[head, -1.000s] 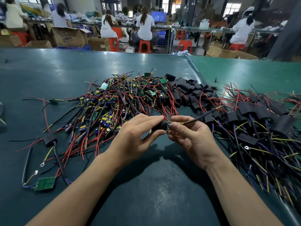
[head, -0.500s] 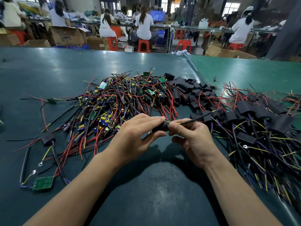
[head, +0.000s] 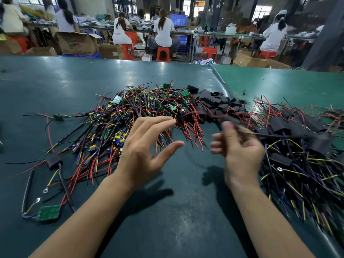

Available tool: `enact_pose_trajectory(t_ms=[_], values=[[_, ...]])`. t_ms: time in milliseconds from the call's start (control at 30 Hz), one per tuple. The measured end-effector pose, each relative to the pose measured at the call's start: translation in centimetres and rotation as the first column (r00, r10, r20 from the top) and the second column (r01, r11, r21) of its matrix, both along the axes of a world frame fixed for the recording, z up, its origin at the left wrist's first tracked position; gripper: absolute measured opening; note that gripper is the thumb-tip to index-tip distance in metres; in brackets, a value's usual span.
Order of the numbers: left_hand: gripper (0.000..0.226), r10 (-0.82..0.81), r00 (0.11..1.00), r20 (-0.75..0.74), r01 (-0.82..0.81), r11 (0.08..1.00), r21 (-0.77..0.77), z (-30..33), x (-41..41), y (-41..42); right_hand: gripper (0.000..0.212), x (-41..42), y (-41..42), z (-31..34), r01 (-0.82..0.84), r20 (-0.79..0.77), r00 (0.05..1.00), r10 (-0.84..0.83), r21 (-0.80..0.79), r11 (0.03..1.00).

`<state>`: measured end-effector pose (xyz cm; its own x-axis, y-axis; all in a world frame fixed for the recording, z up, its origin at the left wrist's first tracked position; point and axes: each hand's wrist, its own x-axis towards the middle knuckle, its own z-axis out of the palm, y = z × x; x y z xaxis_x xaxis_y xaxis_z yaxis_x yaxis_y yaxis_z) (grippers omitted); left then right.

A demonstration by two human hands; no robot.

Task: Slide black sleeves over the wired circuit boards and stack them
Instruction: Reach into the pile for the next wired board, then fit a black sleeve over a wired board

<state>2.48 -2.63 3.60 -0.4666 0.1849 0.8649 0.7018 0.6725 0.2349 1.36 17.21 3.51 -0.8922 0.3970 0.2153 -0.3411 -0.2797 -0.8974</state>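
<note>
Green matting covered the counter (head: 55, 86), with other workers on red stools at benches far behind it. Half a second earlier both hands had been pinched together on one board, working a sleeve over it; now they had parted. The left hand (head: 143, 151) hung with its grip wide open, fingers spread and thumb out, holding nothing, just in front of the heap of unsleeved boards (head: 134, 112). The right hand (head: 240, 146) (blurred by motion) had swung away from that heap toward the stack of sleeved boards (head: 301, 138), its grip apparently pinched on the wires of the sleeved board (head: 320, 140), which trailed out over that stack. I judged that one unit was done and being tossed on the stack, and that the left hand was free to fetch another board. Loose black sleeves (head: 214, 101) lay just beyond the heap. Print on a cardboard box (head: 76, 43), far behind the heap, was too blurred to read; no other writing was legible.
</note>
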Motion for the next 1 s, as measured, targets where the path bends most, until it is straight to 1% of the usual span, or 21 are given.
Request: enact_pose_trajectory(t_ms=[33,67,100,167,267,333,433,567,667,733,767,800,867,933,1000], values=[[0.041,0.008,1.0,-0.009,-0.008,1.0,0.0,-0.1,0.0,0.1,0.02,-0.2,0.9,0.3,0.124,0.015,0.992,-0.123,-0.101,0.987],[0.037,0.012,1.0,-0.009,-0.012,1.0,-0.01,-0.3,0.0,0.1,0.023,-0.4,1.7,0.4,0.199,0.062,0.98,-0.19,-0.198,0.96],[0.035,0.015,1.0,-0.003,-0.015,1.0,-0.022,-0.4,-0.1,0.2,0.024,-0.5,2.2,0.5,0.23,0.118,0.972,-0.205,-0.273,0.934],[0.031,0.023,1.0,0.009,-0.023,0.999,-0.034,-0.5,-0.2,0.2,0.022,-0.7,2.6,0.3,0.22,0.201,0.966,-0.161,-0.321,0.921],[0.028,0.049,0.998,0.044,-0.047,0.998,-0.036,-0.6,-0.4,-0.2,0.018,-1.1,2.5,-0.1,0.209,0.252,0.959,-0.131,-0.313,0.926],[0.028,0.112,0.989,0.095,-0.107,0.993,-0.054,-0.7,-0.7,-0.5,0.012,-1.3,2.4,-0.5,0.211,0.271,0.953,-0.138,-0.266,0.94],[0.028,0.254,0.95,0.183,-0.239,0.966,-0.101,-1.0,-1.1,-1.1,0.009,-1.6,2.2,-1.1,0.169,0.279,0.953,-0.118,-0.168,0.971],[0.027,0.38,0.875,0.3,-0.336,0.923,-0.19,-1.6,-1.7,-2.3,0.01,-1.6,1.5,-1.6,0.087,0.255,0.962,-0.098,0.053,0.995],[0.031,0.426,0.807,0.408,-0.325,0.898,-0.295,-2.2,-1.9,-2.5,0.012,-1.3,0.6,-2.0,-0.007,0.206,0.978,-0.032,0.186,0.983],[0.032,0.466,0.765,0.445,-0.29,0.866,-0.408,-2.5,-2.0,-2.4,0.012,-1.0,0.1,-2.3,-0.079,0.196,0.98,0.018,0.31,0.947],[0.032,0.476,0.753,0.454,-0.278,0.856,-0.437,-2.6,-2.0,-2.4,0.012,-0.9,-0.1,-2.5,-0.111,0.2,0.979,0.036,0.378,0.919],[0.029,0.479,0.747,0.461,-0.276,0.854,-0.441,-2.6,-2.1,-2.5,0.012,-0.9,-0.3,-2.6,-0.136,0.205,0.977,0.05,0.435,0.89],[0.022,0.479,0.74,0.473,-0.298,0.863,-0.408,-2.6,-2.3,-2.6,0.013,-0.8,-0.4,-2.8,-0.16,0.211,0.976,0.06,0.495,0.854],[0.02,0.496,0.734,0.464,-0.344,0.861,-0.376,-2.6,-2.4,-2.6,0.014,-0.9,-0.4,-2.9,-0.16,0.214,0.975,0.056,0.505,0.848],[0.025,0.522,0.723,0.452,-0.386,0.849,-0.362,-2.6,-2.4,-2.3,0.014,-1.0,-0.3,-2.8,-0.154,0.212,0.976,0.054,0.491,0.857]])
